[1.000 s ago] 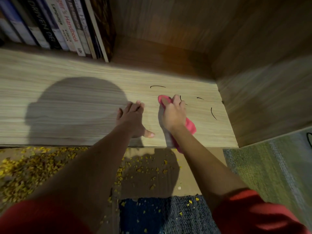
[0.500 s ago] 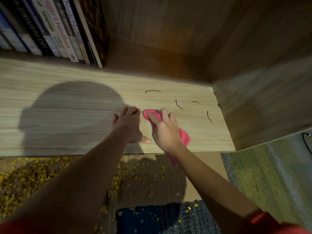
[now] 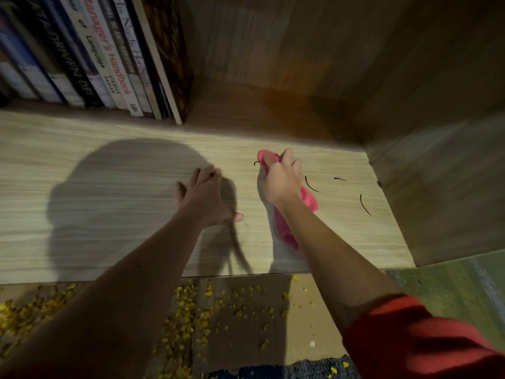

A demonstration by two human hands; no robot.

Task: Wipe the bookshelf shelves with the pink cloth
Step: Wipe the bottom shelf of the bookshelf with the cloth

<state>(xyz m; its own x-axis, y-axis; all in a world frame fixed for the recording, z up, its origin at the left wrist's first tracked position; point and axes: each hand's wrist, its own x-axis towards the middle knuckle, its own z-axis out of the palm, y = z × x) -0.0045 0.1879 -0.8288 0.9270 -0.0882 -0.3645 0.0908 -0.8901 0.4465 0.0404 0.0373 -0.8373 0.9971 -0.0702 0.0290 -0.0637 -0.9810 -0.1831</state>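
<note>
Pale wooden shelf (image 3: 109, 187) is seen from above, with books (image 3: 109, 64) stood at its back left. Near the right end, a bunched pink cloth (image 3: 310, 201) is gripped in the right hand (image 3: 282, 179) and pressed onto the shelf, over one of several curved black marks (image 3: 311, 186). The left hand (image 3: 203, 192) is rested beside it, fingers loosely extended, nothing held. Yellow scraps (image 3: 191, 305) are scattered on the floor below.

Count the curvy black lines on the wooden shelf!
4 lines: one at the pink cloth's left edge, one just right of the right hand, one short beyond it, one long near the side wall. The cloth may hide more.
</note>
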